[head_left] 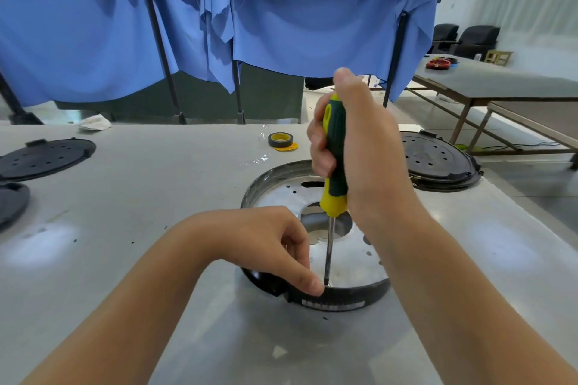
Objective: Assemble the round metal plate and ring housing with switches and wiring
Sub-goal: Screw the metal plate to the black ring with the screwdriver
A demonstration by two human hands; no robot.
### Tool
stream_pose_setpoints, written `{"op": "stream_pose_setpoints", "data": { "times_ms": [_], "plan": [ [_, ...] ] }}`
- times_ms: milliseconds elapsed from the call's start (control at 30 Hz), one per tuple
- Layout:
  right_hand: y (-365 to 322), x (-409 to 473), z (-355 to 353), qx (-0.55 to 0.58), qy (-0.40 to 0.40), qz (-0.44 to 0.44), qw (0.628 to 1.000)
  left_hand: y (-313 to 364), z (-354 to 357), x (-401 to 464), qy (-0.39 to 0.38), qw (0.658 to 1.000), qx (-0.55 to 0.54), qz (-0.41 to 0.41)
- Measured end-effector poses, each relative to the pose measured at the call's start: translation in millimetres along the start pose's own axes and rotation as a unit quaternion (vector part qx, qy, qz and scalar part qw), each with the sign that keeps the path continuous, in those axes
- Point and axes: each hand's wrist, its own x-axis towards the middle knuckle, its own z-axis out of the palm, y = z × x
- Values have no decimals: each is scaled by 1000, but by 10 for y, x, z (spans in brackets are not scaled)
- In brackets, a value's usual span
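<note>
1. Head view is showing the right hand [350, 147] wrapping its fingers round the green-and-yellow handle of a screwdriver [334, 166], holding it upright so the shaft is running straight down from the fist to a point at the near edge of the round metal plate [350, 259].

2. Just beside the tip, the left hand [269, 244] is curling over the dark ring housing [341, 298], with its thumb and fingertips closing in tightly at the spot where the blade is landing. It looks to be steadying a screw or the tip itself, though whatever is being pinched is too small to make out.

3. The plate is lying flat inside the housing on the grey table [156, 197], directly below both hands, with its large centre hole sitting just beyond the shaft.

4. I judge this to be a fastening step: the vertical hold is keeping force in line with the screw, and the left fingers are guarding against the tip slipping off.

5. No switches or wiring are visible at the grip.

6. Beyond the right fist, a roll of tape [281, 140] is resting; to its right, a black perforated cover [438, 162] is waiting.
</note>
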Motion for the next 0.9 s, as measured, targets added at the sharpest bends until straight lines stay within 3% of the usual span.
{"op": "stream_pose_setpoints", "data": {
  "times_ms": [100, 267, 400, 533, 600, 733, 900],
  "plan": [
    [-83, 9, -156, 107, -159, 67, 979, 8, -5, 26, -4, 1000, 4, 3],
    [-181, 25, -276, 169, -198, 92, 961, -18, 5, 41, -9, 1000, -4, 3],
    [-139, 51, -163, 108, -85, 77, 987, -12, 5, 25, -12, 1000, -5, 0],
    [-53, 17, -22, 24, 72, 2, 997, 5, 1, 37, -7, 1000, -9, -3],
    [-31, 0, -12, 17, 90, -13, 996, 9, 0, 37, -7, 1000, -11, -3],
    [-15, 12, -78, -25, 15, -12, 1000, 1, -2, 12, -12, 1000, 3, 5],
    [-3, 123, -342, -109, -127, 56, 984, -3, 2, -11, -21, 999, 25, 5]
  ]
}}
